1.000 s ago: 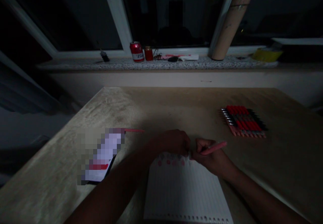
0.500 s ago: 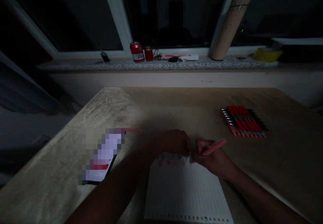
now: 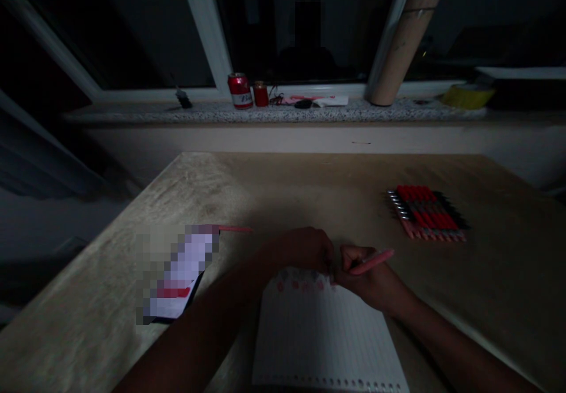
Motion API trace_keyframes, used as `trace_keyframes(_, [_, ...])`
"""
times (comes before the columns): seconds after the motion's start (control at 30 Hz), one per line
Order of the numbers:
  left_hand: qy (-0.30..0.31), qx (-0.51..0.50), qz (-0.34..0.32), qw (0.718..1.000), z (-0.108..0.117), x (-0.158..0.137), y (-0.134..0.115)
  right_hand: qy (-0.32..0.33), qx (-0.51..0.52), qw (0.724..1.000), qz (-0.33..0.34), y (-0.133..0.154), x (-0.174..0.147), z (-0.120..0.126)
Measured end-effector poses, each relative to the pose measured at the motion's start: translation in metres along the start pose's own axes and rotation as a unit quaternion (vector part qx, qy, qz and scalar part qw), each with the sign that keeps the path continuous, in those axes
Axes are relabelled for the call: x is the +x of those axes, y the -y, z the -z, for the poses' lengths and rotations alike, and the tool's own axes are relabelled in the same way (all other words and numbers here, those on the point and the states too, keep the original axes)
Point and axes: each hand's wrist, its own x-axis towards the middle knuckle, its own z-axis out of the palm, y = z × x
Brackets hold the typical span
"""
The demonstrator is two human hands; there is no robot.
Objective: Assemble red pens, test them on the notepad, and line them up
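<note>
A lined spiral notebook lies on the table with its punched edge toward me and a row of small red marks along its far edge. In my right hand is a pink pen, slanting up to the right; its tip is hidden by the fingers near the notebook's far right part. My left hand rests at the notebook's far edge, fingers curled down, almost meeting the right one. Whatever the left fingers may grip is hidden in shadow.
A phone with a lit, blurred screen lies left, a pink pen just beyond it. Stacked red and black pens lie right. On the windowsill stand a red can, a red jar, a cardboard tube and yellow tape.
My right hand and the pink pen have shifted slightly left and down. Another red mark shows beside the right fingers. The left hand stays in place.
</note>
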Motion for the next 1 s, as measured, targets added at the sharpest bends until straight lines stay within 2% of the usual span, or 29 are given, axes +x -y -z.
trace_keyframes(0.07, [0.0,0.002,-0.003,1.0,-0.0011,0.0007,0.0011,0.012,-0.009,1.0,-0.006,0.0019,-0.0001,0.0009])
trace_keyframes(0.2, [0.001,0.011,-0.009,1.0,-0.0006,0.0007,0.0006,-0.017,-0.014,1.0,-0.003,0.0014,-0.0003,0.0023])
trace_keyframes(0.33, [0.003,0.0,-0.002,1.0,-0.0001,0.0001,0.0002,0.013,0.007,1.0,-0.01,-0.0007,-0.0003,0.0023])
trace_keyframes(0.47, [0.0,-0.001,0.0,1.0,-0.0008,-0.0005,0.0011,-0.012,-0.008,1.0,-0.006,-0.0016,-0.0003,0.0025])
trace_keyframes(0.6, [0.002,-0.003,0.001,1.0,-0.0004,-0.0008,0.0007,0.012,0.001,1.0,-0.015,-0.0035,-0.0002,0.0022])
trace_keyframes(0.7, [0.002,0.011,-0.002,1.0,-0.0008,-0.0001,0.0007,-0.014,0.004,1.0,-0.017,-0.0046,0.0,0.0017])
trace_keyframes(0.83, [0.006,0.001,0.006,1.0,-0.0021,0.0007,0.0017,0.007,0.015,1.0,-0.02,-0.0034,-0.0001,0.0015])
trace_keyframes(0.93, [0.008,0.014,0.004,1.0,-0.0013,0.0002,0.0015,-0.008,0.025,0.998,-0.05,-0.0009,0.0004,0.0049])
trace_keyframes(1.0, [0.001,0.025,-0.003,1.0,0.0002,-0.0002,0.0002,0.004,0.069,0.993,-0.091,0.0009,0.0009,0.0091])
